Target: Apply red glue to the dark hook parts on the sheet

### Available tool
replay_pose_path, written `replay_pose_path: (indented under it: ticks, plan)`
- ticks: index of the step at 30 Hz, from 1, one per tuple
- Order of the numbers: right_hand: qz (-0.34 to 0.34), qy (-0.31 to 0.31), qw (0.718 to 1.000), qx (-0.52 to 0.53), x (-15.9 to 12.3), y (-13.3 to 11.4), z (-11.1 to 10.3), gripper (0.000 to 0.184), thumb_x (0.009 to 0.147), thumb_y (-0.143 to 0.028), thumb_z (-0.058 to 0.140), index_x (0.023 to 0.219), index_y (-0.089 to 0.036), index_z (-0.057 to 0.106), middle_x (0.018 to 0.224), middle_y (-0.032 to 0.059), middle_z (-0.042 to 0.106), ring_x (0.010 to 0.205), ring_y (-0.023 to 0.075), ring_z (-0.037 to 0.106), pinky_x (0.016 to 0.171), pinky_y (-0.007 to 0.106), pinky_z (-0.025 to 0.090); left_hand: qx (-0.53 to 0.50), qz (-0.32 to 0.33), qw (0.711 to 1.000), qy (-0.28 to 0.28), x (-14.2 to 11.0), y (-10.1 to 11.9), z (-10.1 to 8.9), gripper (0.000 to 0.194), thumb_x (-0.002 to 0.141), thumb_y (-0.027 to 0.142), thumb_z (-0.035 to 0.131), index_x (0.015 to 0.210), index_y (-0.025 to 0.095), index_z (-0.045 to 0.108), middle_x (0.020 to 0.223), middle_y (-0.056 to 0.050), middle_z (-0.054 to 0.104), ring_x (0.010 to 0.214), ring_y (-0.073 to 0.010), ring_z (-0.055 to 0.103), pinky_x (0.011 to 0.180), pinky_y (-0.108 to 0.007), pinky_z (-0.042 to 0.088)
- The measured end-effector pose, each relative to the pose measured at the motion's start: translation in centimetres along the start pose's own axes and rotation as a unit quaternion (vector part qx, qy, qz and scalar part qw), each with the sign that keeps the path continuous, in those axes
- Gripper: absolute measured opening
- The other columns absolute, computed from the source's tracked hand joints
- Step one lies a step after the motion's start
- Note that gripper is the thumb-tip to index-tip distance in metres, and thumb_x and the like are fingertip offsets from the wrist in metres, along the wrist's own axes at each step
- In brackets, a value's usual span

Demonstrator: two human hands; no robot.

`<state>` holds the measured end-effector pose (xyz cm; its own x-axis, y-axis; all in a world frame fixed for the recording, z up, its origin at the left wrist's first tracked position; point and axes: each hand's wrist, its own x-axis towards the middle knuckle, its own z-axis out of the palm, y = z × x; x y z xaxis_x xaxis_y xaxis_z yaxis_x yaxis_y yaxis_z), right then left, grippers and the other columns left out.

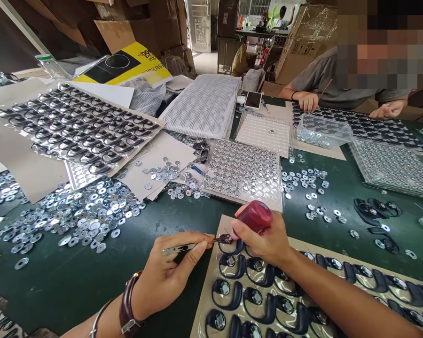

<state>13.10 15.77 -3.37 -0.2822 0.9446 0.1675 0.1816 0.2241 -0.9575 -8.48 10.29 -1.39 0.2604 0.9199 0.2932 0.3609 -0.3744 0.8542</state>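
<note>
My left hand (169, 272) is closed on slim metal tweezers (179, 249). Their tip reaches a small black ear-hook piece (228, 245) at the top left corner of a sheet. My right hand (273, 241) wraps around a soft dark red squeeze bottle (256, 215), tilted down toward that same piece; its nozzle is mostly hidden by my fingers. Rows of black ear-hook earphone parts with round silver centres lie in clear plastic on the cardboard sheet (205, 300). My right forearm covers part of those rows.
Loose metal washers (102, 206) spread across the green table (169, 211) at left. A clear tray of round silver parts (246, 171) lies ahead, and a filled sheet of ear-hooks (77, 124) at far left. Across the table, a person's hands (306, 101) rest by a plastic box (324, 129).
</note>
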Motion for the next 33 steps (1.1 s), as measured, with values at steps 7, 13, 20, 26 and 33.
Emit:
replay_pose_path:
  ticks: [7,13,20,26,33]
  plan:
    - [0.055,-0.007,0.998,0.014,0.7,-2.9,-1.5,0.024,0.081,-0.039,0.067,0.078,-0.016,0.063,0.057,0.0006,0.065,0.048,0.0106,0.058,0.045,0.021,0.047,0.172,0.226,0.958,-0.052,-2.0,0.8,-0.4,0.03,0.085,0.005,0.048,0.112,0.008,0.062,0.111,-0.011,0.069,0.103,-0.02,0.066,0.083,-0.027,0.058]
    - [0.058,0.024,0.998,0.032,-1.6,-2.4,-0.3,0.024,0.084,-0.039,0.061,0.076,-0.017,0.061,0.056,0.0028,0.066,0.049,0.0142,0.062,0.043,0.022,0.048,0.272,0.333,0.894,-0.124,-3.2,2.4,-0.6,0.039,0.096,0.016,0.028,0.111,0.002,0.061,0.114,-0.016,0.066,0.105,-0.0257,0.065,0.084,-0.036,0.058]
    - [0.034,0.02,0.993,0.108,-2.9,-1.5,0.4,0.016,0.082,-0.033,0.065,0.084,-0.018,0.059,0.058,0.0015,0.067,0.05,0.0159,0.065,0.048,0.024,0.053,0.268,0.333,0.898,-0.108,-3.7,2.5,0.8,0.042,0.097,0.013,0.024,0.105,0.003,0.064,0.107,-0.017,0.069,0.098,-0.0244,0.069,0.08,-0.034,0.06]
    - [0.03,-0.012,0.998,0.053,-3.1,-0.9,0.5,0.019,0.079,-0.034,0.067,0.086,-0.017,0.059,0.061,0.0031,0.068,0.052,0.0179,0.066,0.051,0.027,0.054,0.285,0.33,0.897,-0.075,-4.2,2.3,1.6,0.038,0.094,0.011,0.03,0.101,0.004,0.067,0.107,-0.016,0.069,0.094,-0.0252,0.07,0.077,-0.034,0.061]
    - [0.001,-0.023,1.0,-0.008,-3.2,-0.5,0.6,0.02,0.078,-0.035,0.068,0.085,-0.017,0.061,0.064,0.0026,0.067,0.053,0.0157,0.063,0.052,0.026,0.052,0.28,0.295,0.912,-0.053,-4.8,2.5,2.1,0.038,0.095,0.014,0.03,0.102,0.005,0.066,0.105,-0.016,0.07,0.094,-0.0242,0.07,0.077,-0.034,0.061]
